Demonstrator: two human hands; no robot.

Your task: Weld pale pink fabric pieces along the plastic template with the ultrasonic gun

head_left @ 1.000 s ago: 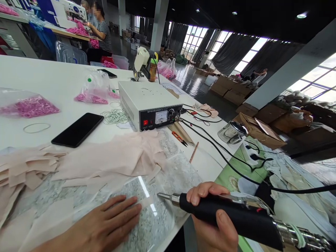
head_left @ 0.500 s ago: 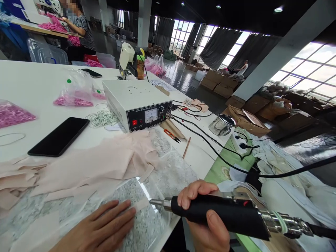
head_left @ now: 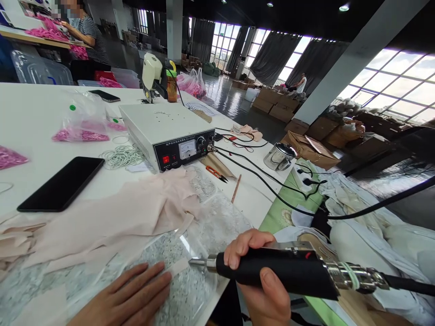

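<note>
My right hand (head_left: 261, 276) is wrapped round a black handheld tool (head_left: 282, 274) with a metal tip and a cable at its rear. The tip points left and meets the end of a small pale fabric strip (head_left: 179, 266). Flat on the grey marbled sheet (head_left: 224, 217), my left hand (head_left: 132, 294) has its fingers stretched out, fingertips beside the strip. Behind it lies pale pink fabric (head_left: 136, 203). A white box with a dial and a red switch (head_left: 166, 124) stands farther back, cables running from its front.
Left are a black phone (head_left: 63, 183), pale elastic bands (head_left: 122, 157) and bags of pink pieces (head_left: 81, 131). Orange snips (head_left: 216, 173), a brown stick (head_left: 236, 188) and a metal cup (head_left: 280, 156) lie beyond the sheet. A person in a striped top (head_left: 91, 38) sits at the back left.
The view has shifted slightly, so the table items appear farther left. Both hands keep nearly the same pose, with the tool tip still at the strip's end.
</note>
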